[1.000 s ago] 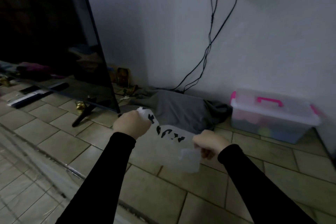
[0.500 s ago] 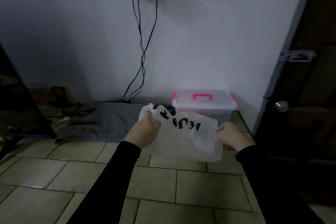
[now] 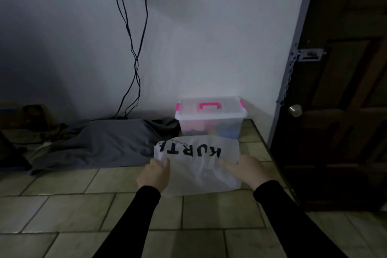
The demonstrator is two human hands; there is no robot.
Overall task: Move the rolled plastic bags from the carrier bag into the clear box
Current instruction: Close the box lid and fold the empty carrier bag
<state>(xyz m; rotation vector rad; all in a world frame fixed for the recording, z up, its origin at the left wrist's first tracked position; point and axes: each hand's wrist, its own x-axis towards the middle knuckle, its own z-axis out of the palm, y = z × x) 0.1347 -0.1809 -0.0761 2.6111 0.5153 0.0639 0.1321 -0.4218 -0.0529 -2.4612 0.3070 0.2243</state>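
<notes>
While left hand (image 3: 154, 175) pinches carrier bag (image 3: 196, 165), right hand (image 3: 244, 170) touches it.

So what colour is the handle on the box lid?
Bright pink, on the clear box; its handle shows best in the head view.

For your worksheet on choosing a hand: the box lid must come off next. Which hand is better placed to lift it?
Probably the right hand: it lies open against the carrier bag, nearer the clear box, while the left hand grips the bag's edge.
</notes>
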